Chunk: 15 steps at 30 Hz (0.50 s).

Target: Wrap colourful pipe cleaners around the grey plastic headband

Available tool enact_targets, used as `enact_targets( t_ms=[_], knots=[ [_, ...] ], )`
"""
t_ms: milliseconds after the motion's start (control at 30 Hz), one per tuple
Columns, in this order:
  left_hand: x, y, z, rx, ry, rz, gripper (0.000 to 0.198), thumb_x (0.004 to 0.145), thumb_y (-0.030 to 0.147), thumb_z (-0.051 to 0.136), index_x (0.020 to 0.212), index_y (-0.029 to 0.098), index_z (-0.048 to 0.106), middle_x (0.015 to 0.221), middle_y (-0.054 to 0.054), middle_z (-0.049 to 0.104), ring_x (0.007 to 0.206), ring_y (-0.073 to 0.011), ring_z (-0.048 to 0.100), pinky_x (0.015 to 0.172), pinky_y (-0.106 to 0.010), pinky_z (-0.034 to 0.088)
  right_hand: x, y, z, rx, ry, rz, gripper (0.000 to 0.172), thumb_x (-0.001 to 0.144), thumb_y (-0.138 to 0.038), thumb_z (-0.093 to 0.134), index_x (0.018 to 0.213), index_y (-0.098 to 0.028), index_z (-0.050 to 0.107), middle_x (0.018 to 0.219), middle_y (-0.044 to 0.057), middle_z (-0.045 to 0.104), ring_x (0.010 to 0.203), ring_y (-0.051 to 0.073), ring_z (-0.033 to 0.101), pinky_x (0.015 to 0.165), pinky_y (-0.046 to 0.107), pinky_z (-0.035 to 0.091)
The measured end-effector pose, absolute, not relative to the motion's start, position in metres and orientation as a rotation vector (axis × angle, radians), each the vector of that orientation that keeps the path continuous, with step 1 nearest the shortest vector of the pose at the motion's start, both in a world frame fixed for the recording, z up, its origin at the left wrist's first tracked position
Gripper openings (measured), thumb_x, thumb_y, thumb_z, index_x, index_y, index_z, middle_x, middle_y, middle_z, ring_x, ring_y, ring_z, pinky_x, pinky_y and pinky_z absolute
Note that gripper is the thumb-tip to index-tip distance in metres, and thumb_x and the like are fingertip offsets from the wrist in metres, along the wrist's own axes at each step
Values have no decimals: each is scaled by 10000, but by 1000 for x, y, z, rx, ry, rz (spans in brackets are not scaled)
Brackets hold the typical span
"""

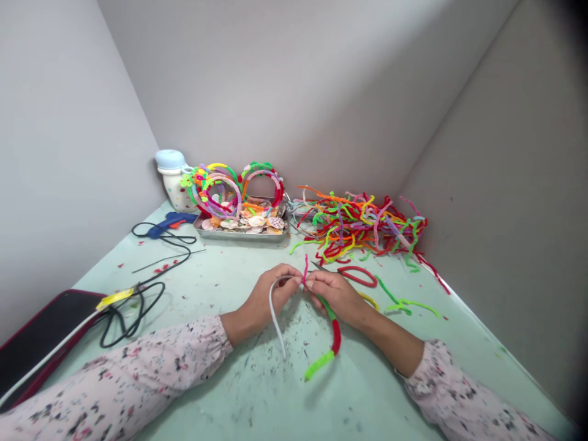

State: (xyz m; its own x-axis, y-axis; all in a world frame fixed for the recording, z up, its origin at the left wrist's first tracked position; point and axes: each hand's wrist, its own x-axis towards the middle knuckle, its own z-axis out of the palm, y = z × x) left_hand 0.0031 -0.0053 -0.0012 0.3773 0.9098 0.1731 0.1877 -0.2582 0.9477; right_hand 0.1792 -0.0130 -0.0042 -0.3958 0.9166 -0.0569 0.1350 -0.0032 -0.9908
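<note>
Between my hands is a headband (278,327), its left half bare and pale grey, its right half wrapped in green and red fuzzy pipe cleaner (337,337). My left hand (278,288) pinches the bare part near the top of the arc. On the other side, my right hand (337,294) has its fingers closed at the edge of the wrapped part. A pink pipe cleaner (305,264) stands up from the band between my fingertips; its lower end is hidden by them. Just beyond my right hand lie scissors (358,275) with red handles.
A metal tray (241,234) holds shells, with finished colourful headbands (223,193) on it. Right of it is a heap of pipe cleaners (367,223). At left are a blue glue gun (171,224), black cable (160,285), a lidded cup (173,177) and a dark red-edged object (46,331).
</note>
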Motion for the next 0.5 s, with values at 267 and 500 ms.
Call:
enact_targets(
  t_ms=[267, 500],
  knots=[
    [2, -4, -4, 1726, 973, 970, 133, 791, 215, 497, 822, 130, 594, 693, 1, 555, 620, -96, 471, 576, -195, 374, 179, -13, -6, -1127, -1690, 1388, 219, 863, -276, 449, 676, -173, 494, 500, -44, 487, 438, 79, 440, 449, 192, 350],
    [3, -4, -5, 1707, 945, 962, 109, 770, 180, 505, 824, 127, 583, 714, -5, 564, 643, -100, 490, 592, -195, 385, 178, -14, -4, -1134, -1692, 1389, 206, 858, -264, 449, 679, -173, 496, 491, -47, 477, 431, 81, 430, 445, 194, 348]
  ],
)
